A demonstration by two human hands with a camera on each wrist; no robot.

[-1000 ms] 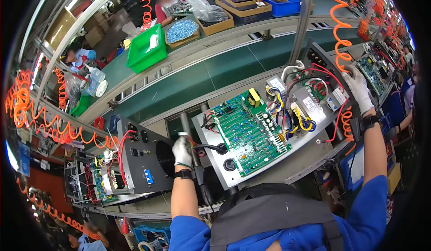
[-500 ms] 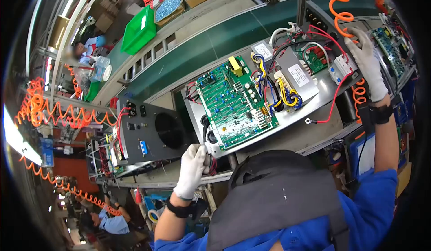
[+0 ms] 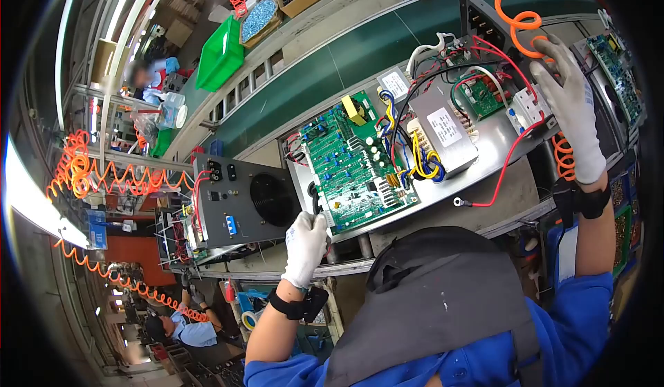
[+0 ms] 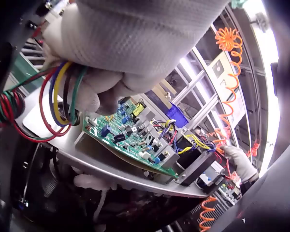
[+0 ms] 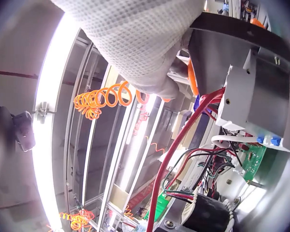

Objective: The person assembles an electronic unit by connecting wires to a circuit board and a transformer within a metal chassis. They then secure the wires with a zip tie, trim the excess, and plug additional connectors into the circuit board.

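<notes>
My gloved left hand [image 3: 306,249] is at the near left corner of an open metal chassis [image 3: 387,224]. Its fingers pinch a bundle of coloured wires [image 4: 63,99], red, blue, yellow, black and green, which loop down beside the green circuit board [image 3: 353,162]. The wire ends are hidden in the glove. On the chassis' right end, my gloved right hand [image 3: 575,114] grips the upper edge of the dark end panel [image 5: 215,60], near an orange coiled hose [image 3: 515,20]. A red cable [image 3: 508,169] with a ring terminal hangs loose below that panel.
Left of the chassis stands a black unit [image 3: 242,197] with a round fan opening. Behind runs a green conveyor [image 3: 311,93], with a green bin [image 3: 220,53] beyond it. Another circuit-board unit [image 3: 615,76] lies at the far right. Other people work at the left.
My left hand has come from beside the fan opening to the chassis' near left corner with the wires. My right hand stays at the end panel while the head view shifts.
</notes>
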